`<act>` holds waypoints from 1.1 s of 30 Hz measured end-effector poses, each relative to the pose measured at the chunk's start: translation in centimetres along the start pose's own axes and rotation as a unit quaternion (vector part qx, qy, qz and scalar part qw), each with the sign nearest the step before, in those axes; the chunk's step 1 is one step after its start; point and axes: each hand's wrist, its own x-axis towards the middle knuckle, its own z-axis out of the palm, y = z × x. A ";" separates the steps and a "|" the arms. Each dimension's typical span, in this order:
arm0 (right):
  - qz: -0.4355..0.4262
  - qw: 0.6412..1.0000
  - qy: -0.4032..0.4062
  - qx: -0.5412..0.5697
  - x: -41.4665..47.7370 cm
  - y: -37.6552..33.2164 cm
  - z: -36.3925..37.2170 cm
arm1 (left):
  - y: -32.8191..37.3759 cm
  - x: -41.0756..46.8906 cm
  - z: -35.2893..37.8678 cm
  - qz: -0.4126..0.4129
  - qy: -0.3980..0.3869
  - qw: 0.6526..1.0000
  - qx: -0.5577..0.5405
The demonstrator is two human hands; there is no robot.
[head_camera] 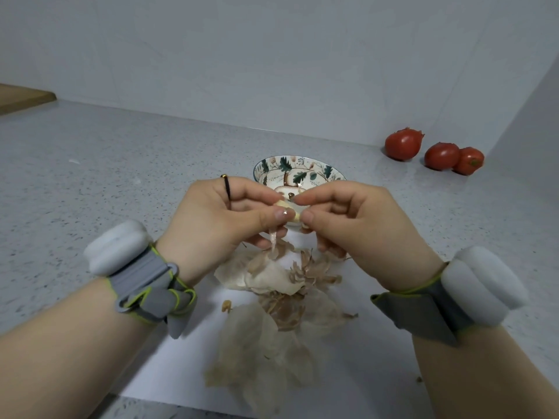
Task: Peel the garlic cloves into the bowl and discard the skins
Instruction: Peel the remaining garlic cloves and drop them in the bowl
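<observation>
Garlic clove [292,216] pinched by both grips, left hand [217,219] and right hand [360,219]; held over skins pile [272,279] near bowl [284,169]; I judge that's so scraps land on the sheet [348,358].

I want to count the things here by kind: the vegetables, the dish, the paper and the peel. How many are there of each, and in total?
tomatoes: 3
garlic clove: 1
bowl: 1
white sheet: 1
pile of skins: 1 (single pieces too many to count)
Total: 7
</observation>
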 end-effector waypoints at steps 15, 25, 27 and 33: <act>0.015 0.997 0.073 0.019 0.4 0.6 -0.7 | -0.1 -0.4 0.0 -0.002 -0.083 0.996 0.041; 0.005 0.949 0.242 -0.201 1.9 3.2 -0.7 | -0.4 -0.3 -0.3 0.075 -0.151 0.956 0.238; 0.012 0.952 0.222 -0.210 2.1 3.5 -0.6 | -0.2 -0.2 -0.4 0.086 -0.155 0.948 0.265; 0.011 0.960 0.159 -0.231 2.3 4.1 -0.5 | -0.5 0.3 -1.5 0.099 -0.138 0.943 0.287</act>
